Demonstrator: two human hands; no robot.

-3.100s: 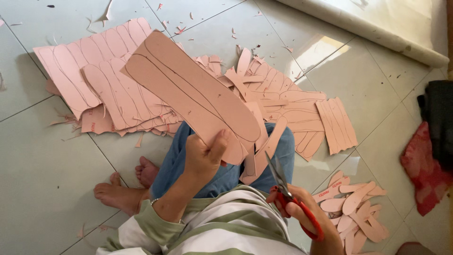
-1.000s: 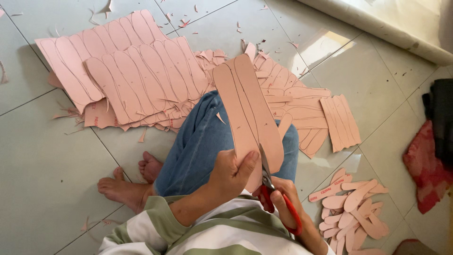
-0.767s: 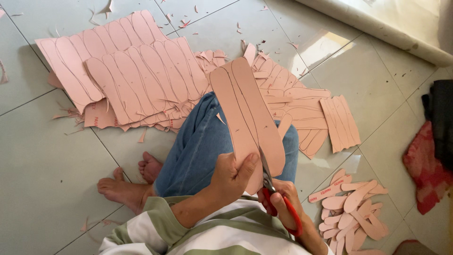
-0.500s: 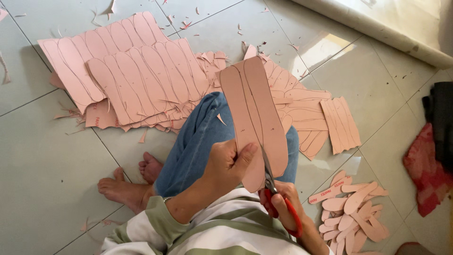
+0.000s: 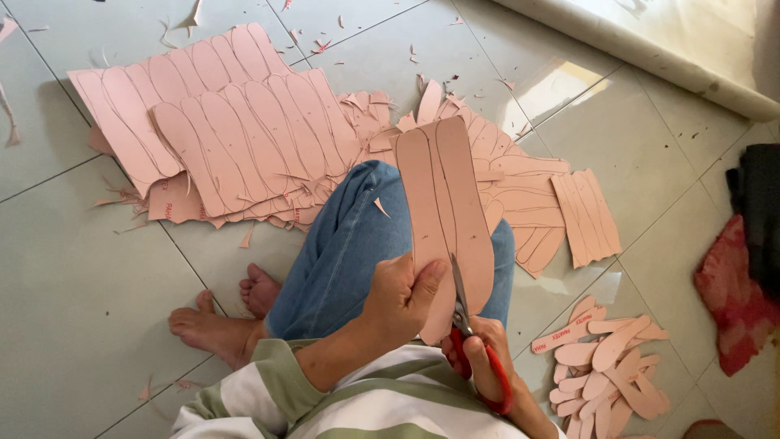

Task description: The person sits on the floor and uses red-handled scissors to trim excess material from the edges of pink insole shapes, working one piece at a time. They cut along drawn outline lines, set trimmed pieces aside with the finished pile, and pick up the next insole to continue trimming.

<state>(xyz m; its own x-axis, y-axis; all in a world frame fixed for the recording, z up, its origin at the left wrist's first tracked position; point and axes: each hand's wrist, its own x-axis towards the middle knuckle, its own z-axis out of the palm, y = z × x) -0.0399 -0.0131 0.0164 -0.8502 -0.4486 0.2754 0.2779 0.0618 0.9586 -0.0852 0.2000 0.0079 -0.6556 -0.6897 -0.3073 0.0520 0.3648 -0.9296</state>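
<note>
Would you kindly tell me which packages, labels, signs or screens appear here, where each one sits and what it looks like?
No packages, signs or screens show.
Printed mark: on the pink strip atop the cut-out pile at lower right; small dark red lettering.
Printed mark: on the pink sheet corner left of the knee, under the big sheets; small dark red lettering running sideways.

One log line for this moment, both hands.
left hand: holds pink sheet | right hand: red scissors cutting sheet's lower edge | cut soles: floor, right
</note>
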